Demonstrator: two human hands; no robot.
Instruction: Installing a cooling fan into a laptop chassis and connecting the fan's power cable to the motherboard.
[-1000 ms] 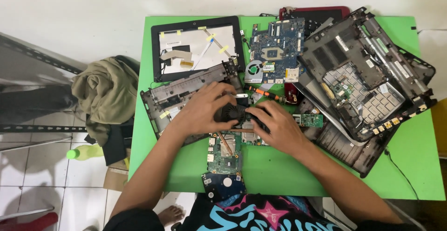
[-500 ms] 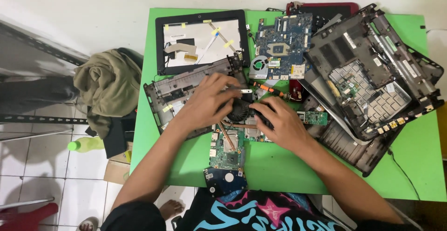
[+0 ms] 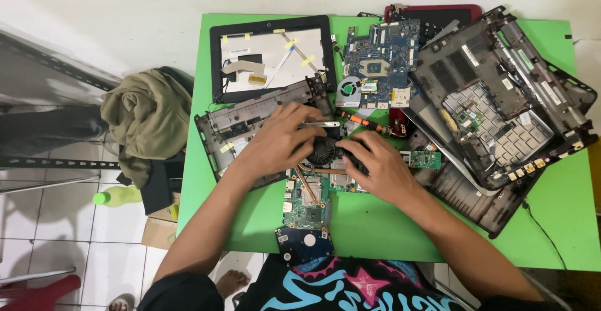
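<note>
Gripping the black cooling fan (image 3: 323,150) with both hands at the middle of the green table (image 3: 563,223), my left hand (image 3: 278,140) curls its fingers over the fan's left edge and my right hand (image 3: 382,167) pinches its right side. The fan sits on a green circuit board (image 3: 307,206), just below the blue motherboard (image 3: 382,60). A grey laptop base (image 3: 238,123) lies left of the fan, under my left wrist.
</note>
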